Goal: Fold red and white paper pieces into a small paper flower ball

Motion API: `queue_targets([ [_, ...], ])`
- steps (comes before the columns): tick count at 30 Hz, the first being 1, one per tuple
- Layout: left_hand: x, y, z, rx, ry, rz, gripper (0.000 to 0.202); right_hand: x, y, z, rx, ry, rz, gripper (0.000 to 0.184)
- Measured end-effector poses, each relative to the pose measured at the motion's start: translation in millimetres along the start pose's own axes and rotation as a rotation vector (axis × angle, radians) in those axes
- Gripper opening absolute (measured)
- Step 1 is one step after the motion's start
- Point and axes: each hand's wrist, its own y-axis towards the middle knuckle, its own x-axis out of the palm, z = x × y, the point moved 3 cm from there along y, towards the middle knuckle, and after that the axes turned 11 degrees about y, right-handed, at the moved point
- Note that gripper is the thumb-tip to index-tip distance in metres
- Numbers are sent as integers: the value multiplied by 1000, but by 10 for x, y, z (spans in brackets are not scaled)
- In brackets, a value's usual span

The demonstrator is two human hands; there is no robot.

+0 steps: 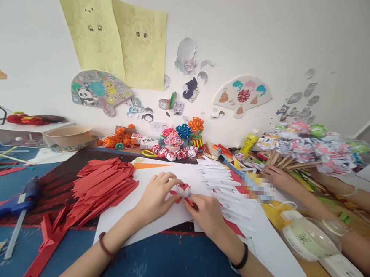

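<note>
My left hand (pixel 155 197) and my right hand (pixel 205 214) meet over a white sheet of paper (pixel 154 220) near the table's middle. Both pinch a small red and white folded paper flower (pixel 183 190), fingers curled round it from either side. A heap of folded red paper pieces (pixel 104 187) lies just left of my left hand. A fan of folded white paper pieces (pixel 218 179) lies behind my right hand. A dark band sits on each wrist.
Another person's hand (pixel 275 176) at the right holds a bunch of paper flowers on sticks (pixel 311 149). A blue glue gun (pixel 15 202) lies at the left. Finished paper flowers (pixel 174 148), a bowl (pixel 67 135) and a yellow glue bottle (pixel 249 144) line the back wall.
</note>
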Motion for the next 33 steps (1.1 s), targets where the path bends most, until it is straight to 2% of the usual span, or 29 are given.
queue_targets([
  [3,34,-25,1,66,60,-57,32,-47,26,5,38,61,-69,32],
  [6,56,-29,-44,81,102,-59,32,-116,46,29,46,199,-169,31],
  [8,56,-29,-71,97,147,-56,33,-190,60,69,58,222,-108,38],
  [10,41,-30,-78,111,198,-54,34,-266,71,118,70,174,25,44],
  [13,-4,-37,-48,103,281,-36,34,-309,79,174,105,66,115,36],
  [18,-35,-77,104,155,415,37,24,-212,80,197,42,-21,-14,20],
  [21,50,-115,230,261,465,10,19,-144,68,198,1,-11,-48,12],
  [23,120,-131,290,285,503,-14,16,-122,60,190,-10,7,-41,12],
  [28,203,-123,298,203,521,-30,7,-135,43,110,-104,51,-3,15],
  [33,188,-94,219,66,433,50,12,-133,29,16,-229,93,-22,18],
])
